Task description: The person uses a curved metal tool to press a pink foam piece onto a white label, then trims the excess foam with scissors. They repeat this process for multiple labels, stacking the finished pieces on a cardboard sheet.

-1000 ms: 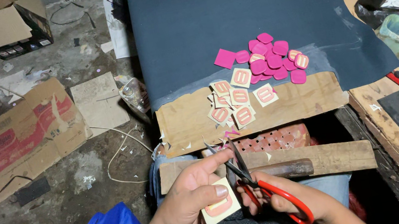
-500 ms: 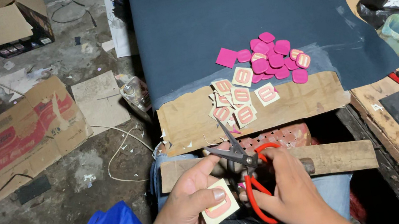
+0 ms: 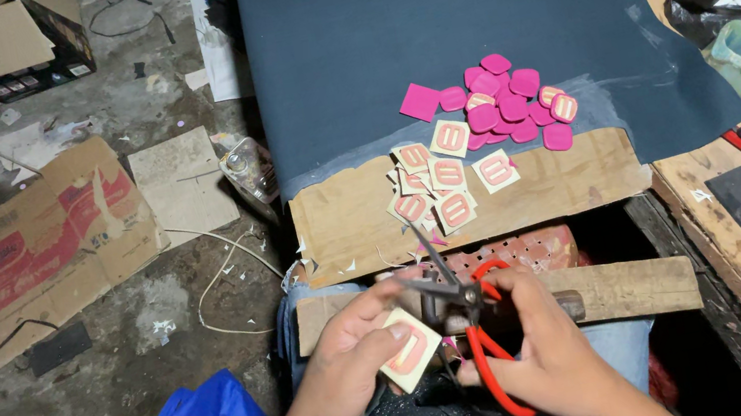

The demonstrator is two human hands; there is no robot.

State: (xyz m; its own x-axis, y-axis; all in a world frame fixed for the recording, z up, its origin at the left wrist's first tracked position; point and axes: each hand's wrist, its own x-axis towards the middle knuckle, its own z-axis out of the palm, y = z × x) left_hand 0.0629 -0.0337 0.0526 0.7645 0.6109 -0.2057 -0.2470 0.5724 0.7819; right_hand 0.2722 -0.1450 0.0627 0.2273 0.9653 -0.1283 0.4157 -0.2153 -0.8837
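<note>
Clearly, the left hand (image 3: 348, 369) pinching the small cream-and-pink square patch (image 3: 409, 348) risks a nick from the red-handled steel scissors (image 3: 472, 322) gripped by the right hand (image 3: 543, 350).

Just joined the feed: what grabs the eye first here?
The heap of pink cut pieces on the dark blue sheet stands out most. Below it, the right hand works red-handled scissors with blades apart beside a cream square piece pinched in the left hand.
</note>
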